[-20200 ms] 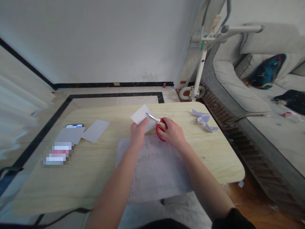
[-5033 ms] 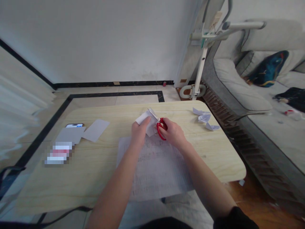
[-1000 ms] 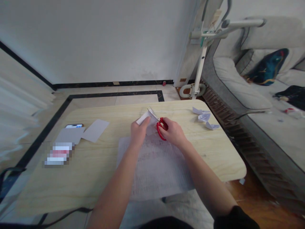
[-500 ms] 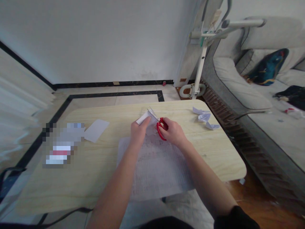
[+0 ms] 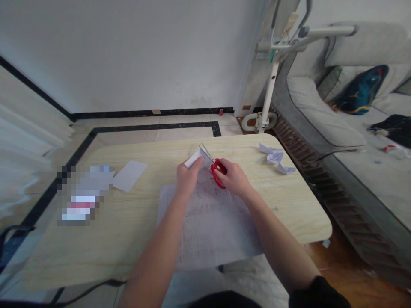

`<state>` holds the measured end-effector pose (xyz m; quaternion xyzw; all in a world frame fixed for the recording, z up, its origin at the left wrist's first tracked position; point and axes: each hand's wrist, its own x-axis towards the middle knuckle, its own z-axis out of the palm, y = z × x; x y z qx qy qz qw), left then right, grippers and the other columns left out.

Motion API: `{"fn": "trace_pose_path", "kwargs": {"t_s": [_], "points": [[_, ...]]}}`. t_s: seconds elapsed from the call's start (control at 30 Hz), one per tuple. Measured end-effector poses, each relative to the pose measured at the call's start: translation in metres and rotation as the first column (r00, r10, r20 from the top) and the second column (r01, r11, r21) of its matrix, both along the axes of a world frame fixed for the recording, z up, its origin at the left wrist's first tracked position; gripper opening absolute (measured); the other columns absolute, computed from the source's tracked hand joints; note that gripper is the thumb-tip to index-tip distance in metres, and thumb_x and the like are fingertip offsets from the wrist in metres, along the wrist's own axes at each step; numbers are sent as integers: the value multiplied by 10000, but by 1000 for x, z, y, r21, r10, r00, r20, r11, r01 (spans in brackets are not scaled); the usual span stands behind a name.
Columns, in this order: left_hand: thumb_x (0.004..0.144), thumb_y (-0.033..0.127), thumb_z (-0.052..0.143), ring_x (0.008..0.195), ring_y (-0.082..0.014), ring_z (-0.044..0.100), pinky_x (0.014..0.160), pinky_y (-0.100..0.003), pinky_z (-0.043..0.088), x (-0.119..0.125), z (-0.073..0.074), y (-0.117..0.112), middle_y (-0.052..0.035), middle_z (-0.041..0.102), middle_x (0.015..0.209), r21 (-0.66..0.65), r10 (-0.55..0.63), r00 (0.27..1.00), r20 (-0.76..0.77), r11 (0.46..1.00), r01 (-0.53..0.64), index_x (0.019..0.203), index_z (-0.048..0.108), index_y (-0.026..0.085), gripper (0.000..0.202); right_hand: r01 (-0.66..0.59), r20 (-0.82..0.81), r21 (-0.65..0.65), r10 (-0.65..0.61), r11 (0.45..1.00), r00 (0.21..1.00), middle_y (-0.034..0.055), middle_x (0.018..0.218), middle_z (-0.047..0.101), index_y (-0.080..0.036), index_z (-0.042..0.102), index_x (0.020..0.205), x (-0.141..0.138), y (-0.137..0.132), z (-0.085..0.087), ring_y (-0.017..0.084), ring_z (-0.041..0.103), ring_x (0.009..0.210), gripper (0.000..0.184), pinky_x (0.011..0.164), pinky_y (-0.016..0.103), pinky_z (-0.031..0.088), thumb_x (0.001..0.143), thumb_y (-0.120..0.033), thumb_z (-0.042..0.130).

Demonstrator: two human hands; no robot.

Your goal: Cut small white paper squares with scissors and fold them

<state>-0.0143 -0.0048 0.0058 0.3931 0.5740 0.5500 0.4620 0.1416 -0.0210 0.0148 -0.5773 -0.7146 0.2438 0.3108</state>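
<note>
Between my hands is a folded piece of white paper [image 5: 194, 158], pinched by my left hand [image 5: 188, 173] with the thumb on top. My right hand [image 5: 233, 176] is closed around the red handles of a pair of scissors [image 5: 218, 174]. The blades point up and to the left, slightly apart, at the paper's right side. Whether the paper lies between the blades is too small to tell. Under my wrists a large printed sheet [image 5: 215, 226] lies on the table, its near edge hanging over the front.
Several crumpled paper scraps [image 5: 275, 158] lie on the table's [image 5: 298, 214] right side. To the left are a white sheet [image 5: 131, 175] and a blurred-out item [image 5: 86, 192]. A grey sofa [image 5: 334, 115] and a white metal stand [image 5: 269, 90] are beyond the right edge.
The scissor blades have parted a little more. Both hands and the paper are in nearly the same place.
</note>
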Motion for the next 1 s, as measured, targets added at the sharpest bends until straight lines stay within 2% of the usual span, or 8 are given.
{"fn": "trace_pose_path", "kwargs": {"t_s": [0.4, 0.6, 1.0], "points": [[633, 437, 728, 629, -174, 629, 559, -237, 475, -1, 0, 1, -57, 693, 698, -15, 10, 1000, -23, 1000, -10, 805, 724, 93, 384, 20, 30, 14, -20, 1000, 999, 42, 787, 655, -199, 623, 1021, 0, 0, -1, 142, 544, 631, 276, 581, 255, 347, 836, -379, 528], [638, 443, 724, 645, -181, 635, 584, -245, 483, 0, 0, 0, -63, 697, 708, -18, -24, 1000, -20, 1000, 24, 803, 725, 91, 389, 27, 33, 17, -28, 999, 999, 46, 795, 659, -197, 623, 1023, 0, 0, 0, 143, 550, 639, 278, 589, 257, 352, 848, -380, 510], [641, 419, 720, 650, -203, 655, 560, -254, 492, 1, 3, -1, -69, 699, 690, -25, 35, 999, -4, 999, -35, 812, 728, 94, 367, 58, 114, 64, -65, 996, 991, 58, 825, 679, -209, 621, 1040, -1, -2, 3, 171, 582, 682, 304, 606, 273, 363, 843, -416, 518]]}}
